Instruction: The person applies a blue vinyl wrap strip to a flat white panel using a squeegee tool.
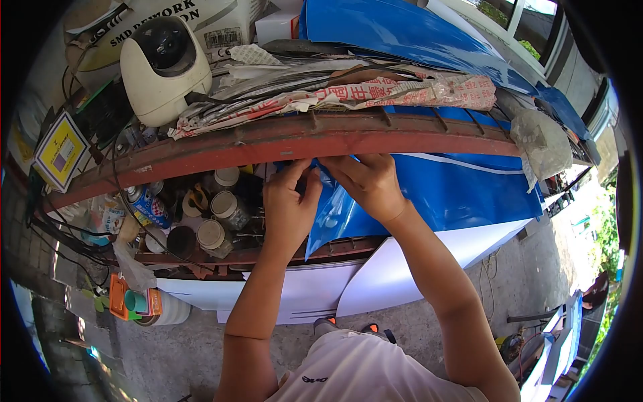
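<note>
Glossy blue sheeting (449, 194) lies on the lower shelf, its left corner hanging over the front edge. My left hand (292, 197) is at the sheeting's left edge, just below the red shelf beam (288, 149), with thumb and index finger bent toward each other. Close to its right, my right hand (368, 184) has its fingers curled over the blue sheeting. Its fingertips reach under the beam and are partly hidden. What either hand pinches is too small to make out.
Lidded jars (230, 209) and a blue spray can (149, 206) crowd the lower shelf at left. Above stand a white camera (166, 70) and folded printed sacks (375, 92). White sheets (321, 285) hang below the shelf. An orange container (119, 297) is at lower left.
</note>
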`<act>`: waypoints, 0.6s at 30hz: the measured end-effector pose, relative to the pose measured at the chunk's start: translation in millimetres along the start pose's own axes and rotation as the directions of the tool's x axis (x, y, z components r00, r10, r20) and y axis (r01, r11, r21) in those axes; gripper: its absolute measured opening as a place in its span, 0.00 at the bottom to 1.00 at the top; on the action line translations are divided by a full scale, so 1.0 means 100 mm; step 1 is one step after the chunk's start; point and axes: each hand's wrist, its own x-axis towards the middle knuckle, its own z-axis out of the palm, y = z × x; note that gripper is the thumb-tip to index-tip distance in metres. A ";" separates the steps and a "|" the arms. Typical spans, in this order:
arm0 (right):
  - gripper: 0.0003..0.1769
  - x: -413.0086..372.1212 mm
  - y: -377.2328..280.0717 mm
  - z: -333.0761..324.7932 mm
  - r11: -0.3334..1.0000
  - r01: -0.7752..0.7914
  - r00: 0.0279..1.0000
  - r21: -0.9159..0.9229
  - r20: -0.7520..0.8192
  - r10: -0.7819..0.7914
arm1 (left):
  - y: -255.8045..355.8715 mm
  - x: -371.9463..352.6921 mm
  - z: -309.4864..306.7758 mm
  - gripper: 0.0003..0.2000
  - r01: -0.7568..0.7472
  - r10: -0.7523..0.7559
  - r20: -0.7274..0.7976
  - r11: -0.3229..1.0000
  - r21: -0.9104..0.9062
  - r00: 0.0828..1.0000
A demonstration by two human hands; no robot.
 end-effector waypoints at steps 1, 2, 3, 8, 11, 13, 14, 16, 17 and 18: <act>0.18 -0.01 0.01 0.00 1.000 -0.005 1.000 0.023 0.019 0.005 | 0.00 0.00 0.00 0.13 0.000 0.000 0.002 1.000 0.000 1.000; 0.18 -0.01 0.02 -0.01 0.999 -0.011 0.999 0.046 0.039 0.009 | 0.00 0.00 -0.01 0.13 0.006 -0.007 0.017 1.000 0.005 1.000; 0.18 0.00 0.02 -0.01 0.999 -0.012 0.999 0.045 0.038 0.010 | 0.00 0.00 -0.02 0.13 0.012 -0.013 0.032 1.000 0.011 0.999; 0.17 0.11 0.00 -0.06 0.964 -0.137 0.986 0.228 0.125 0.110 | -0.01 0.01 -0.06 0.15 0.071 -0.072 0.100 0.997 0.011 0.992; 0.15 0.06 0.01 -0.24 0.921 -0.253 0.956 0.297 0.223 0.191 | -0.12 0.06 -0.14 0.14 0.118 -0.118 0.097 0.993 0.008 0.988; 0.13 0.01 0.00 -0.40 0.850 -0.388 0.915 0.356 0.263 0.307 | -0.23 0.11 -0.19 0.13 0.154 -0.153 0.088 0.988 -0.009 0.984; 0.11 -0.03 0.01 -0.47 0.750 -0.516 0.855 0.414 0.310 0.417 | -0.28 0.14 -0.21 0.12 0.183 -0.181 0.073 0.983 -0.017 0.981; 0.09 -0.16 0.09 -0.65 0.644 -0.569 0.820 0.511 0.298 0.489 | -0.49 0.19 -0.25 0.12 0.230 -0.233 0.061 0.972 0.054 0.970; 0.08 -0.24 0.14 -0.79 0.526 -0.602 0.779 0.601 0.299 0.551 | -0.72 0.20 -0.26 0.12 0.223 -0.226 0.082 0.974 0.046 0.971; 0.06 -0.31 0.16 -0.98 0.464 -0.612 0.752 0.640 0.289 0.592 | -0.98 0.21 -0.24 0.15 0.129 -0.130 0.026 0.990 0.064 0.991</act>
